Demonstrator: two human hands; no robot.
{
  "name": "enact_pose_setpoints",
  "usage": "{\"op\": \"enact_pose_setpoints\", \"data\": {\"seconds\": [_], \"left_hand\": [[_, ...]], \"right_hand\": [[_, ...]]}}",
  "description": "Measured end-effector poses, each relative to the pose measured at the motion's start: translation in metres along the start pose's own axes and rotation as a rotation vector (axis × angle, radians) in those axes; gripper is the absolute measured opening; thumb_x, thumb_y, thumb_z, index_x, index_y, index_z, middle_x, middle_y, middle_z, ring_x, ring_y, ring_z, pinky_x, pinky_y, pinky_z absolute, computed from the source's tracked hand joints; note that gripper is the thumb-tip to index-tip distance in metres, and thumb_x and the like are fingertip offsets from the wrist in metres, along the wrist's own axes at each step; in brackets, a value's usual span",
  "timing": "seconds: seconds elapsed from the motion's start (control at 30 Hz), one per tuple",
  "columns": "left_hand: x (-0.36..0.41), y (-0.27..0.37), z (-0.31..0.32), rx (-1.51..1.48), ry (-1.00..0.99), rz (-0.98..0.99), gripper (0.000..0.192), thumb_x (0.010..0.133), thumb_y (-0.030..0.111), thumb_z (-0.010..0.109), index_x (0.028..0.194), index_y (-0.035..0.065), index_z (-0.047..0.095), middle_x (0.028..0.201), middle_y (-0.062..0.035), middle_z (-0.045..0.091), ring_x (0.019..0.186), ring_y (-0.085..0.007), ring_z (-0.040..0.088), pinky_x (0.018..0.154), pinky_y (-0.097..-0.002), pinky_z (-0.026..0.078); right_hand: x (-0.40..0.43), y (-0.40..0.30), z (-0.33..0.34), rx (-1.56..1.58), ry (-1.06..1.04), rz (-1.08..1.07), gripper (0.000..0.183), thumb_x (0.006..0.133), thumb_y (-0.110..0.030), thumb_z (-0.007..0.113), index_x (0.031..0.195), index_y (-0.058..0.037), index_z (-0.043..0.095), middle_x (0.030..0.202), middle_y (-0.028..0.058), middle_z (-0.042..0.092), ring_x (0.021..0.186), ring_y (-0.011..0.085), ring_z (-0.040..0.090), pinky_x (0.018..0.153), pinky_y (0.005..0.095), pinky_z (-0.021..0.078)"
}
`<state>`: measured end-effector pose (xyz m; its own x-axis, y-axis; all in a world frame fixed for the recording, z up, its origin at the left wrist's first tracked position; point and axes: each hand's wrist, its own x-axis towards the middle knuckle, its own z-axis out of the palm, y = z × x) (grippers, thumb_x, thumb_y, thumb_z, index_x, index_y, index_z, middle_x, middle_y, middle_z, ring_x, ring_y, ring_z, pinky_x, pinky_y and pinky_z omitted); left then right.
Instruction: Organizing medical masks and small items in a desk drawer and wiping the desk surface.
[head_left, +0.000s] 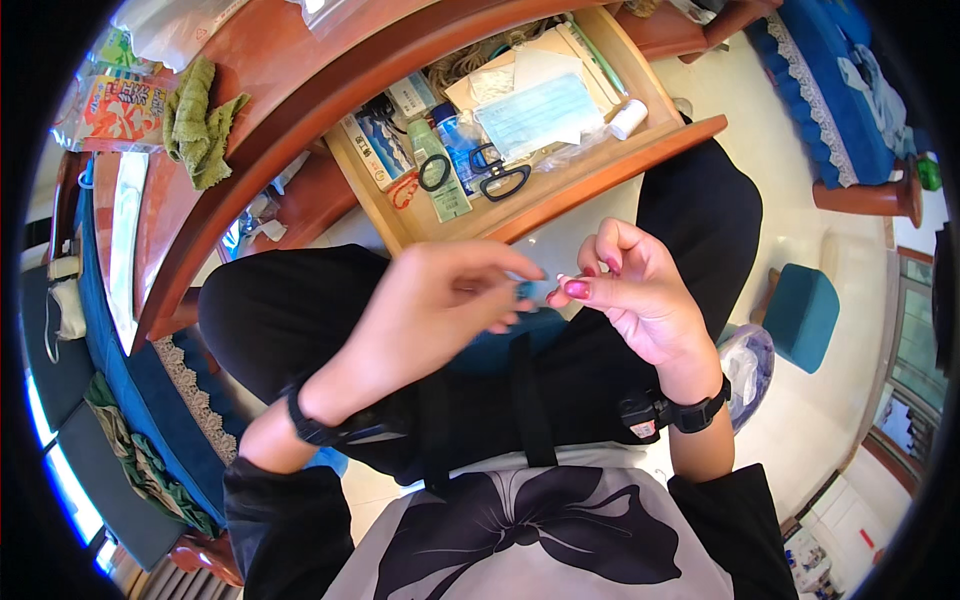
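Above my lap, my left hand (450, 304) is blurred, with a small teal and clear object (531, 289) between its thumb and fingers. Blur hides what exactly this object is. Close to its right, the thumb and forefinger of my right hand (637, 296) are pinched on a small whitish thing (561, 278), too small to identify. The red-painted nails of that hand face the teal object. Just beyond both hands is a pulled-out wooden drawer (585, 186), holding scissors (504, 184) with dark handles, a green squeeze tube (444, 184) and a blue face mask (538, 112).
The drawer also holds a white bottle (628, 120), a black ring-shaped band (434, 173), a red cord (403, 191) and several boxes. A green cloth (196, 124) hangs at the wooden table edge (277, 112). Right stand a teal stool (806, 319) and a lined bin (750, 375).
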<state>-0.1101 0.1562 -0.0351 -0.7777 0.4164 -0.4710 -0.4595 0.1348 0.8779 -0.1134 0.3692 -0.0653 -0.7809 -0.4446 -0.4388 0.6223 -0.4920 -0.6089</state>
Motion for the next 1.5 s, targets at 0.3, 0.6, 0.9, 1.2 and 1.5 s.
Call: {"op": "enact_pose_setpoints", "data": {"seconds": [0.3,0.6,0.9,1.2,1.5], "left_hand": [[0.026,-0.028,-0.014,-0.240,-0.080,-0.067,0.018,0.084,-0.003,0.053,0.100,-0.0088,0.059,0.089,-0.0135,0.065,0.079,-0.0141,0.063,0.071,-0.0235,0.051],[0.026,-0.028,-0.025,0.044,0.029,0.058,0.015,0.081,-0.007,0.054,0.092,-0.0071,0.064,0.082,-0.0115,0.066,0.075,-0.0122,0.064,0.069,-0.0213,0.051],[0.029,-0.028,-0.026,0.493,0.100,0.409,0.015,0.071,-0.002,0.063,0.086,-0.0012,0.066,0.075,-0.0135,0.065,0.067,-0.0213,0.065,0.057,-0.0253,0.049],[0.032,-0.036,-0.029,0.651,0.054,0.628,0.016,0.070,-0.002,0.061,0.086,-0.0031,0.062,0.075,-0.0140,0.062,0.067,-0.0283,0.062,0.058,-0.0320,0.049],[0.031,-0.038,-0.030,0.699,0.018,0.653,0.015,0.070,-0.001,0.063,0.085,-0.0031,0.062,0.072,-0.0141,0.061,0.064,-0.0291,0.060,0.057,-0.0330,0.048]], "right_hand": [[0.022,0.013,0.003,-0.334,0.059,-0.080,0.038,0.067,0.015,0.063,0.065,-0.0089,0.034,0.068,0.0014,0.045,0.069,0.0119,0.058,0.068,0.0260,0.0500],[0.037,0.012,0.015,-0.387,0.067,-0.077,0.042,0.067,0.018,0.061,0.063,-0.0087,0.029,0.069,0.0031,0.045,0.074,0.0157,0.063,0.065,0.0224,0.0484],[0.035,0.010,0.019,-0.568,0.073,-0.153,0.045,0.068,0.017,0.061,0.058,-0.0078,0.024,0.066,0.0033,0.043,0.069,0.0115,0.061,0.060,0.0194,0.0464],[0.035,0.012,0.024,-0.803,0.104,-0.219,0.045,0.065,0.015,0.064,0.059,-0.0057,0.024,0.062,0.0028,0.039,0.055,0.0061,0.039,0.054,0.0189,0.0390],[0.034,0.013,0.032,-0.907,0.119,-0.237,0.045,0.066,0.014,0.065,0.059,-0.0056,0.024,0.061,0.0024,0.037,0.054,0.0062,0.040,0.051,0.0193,0.0349]]}}
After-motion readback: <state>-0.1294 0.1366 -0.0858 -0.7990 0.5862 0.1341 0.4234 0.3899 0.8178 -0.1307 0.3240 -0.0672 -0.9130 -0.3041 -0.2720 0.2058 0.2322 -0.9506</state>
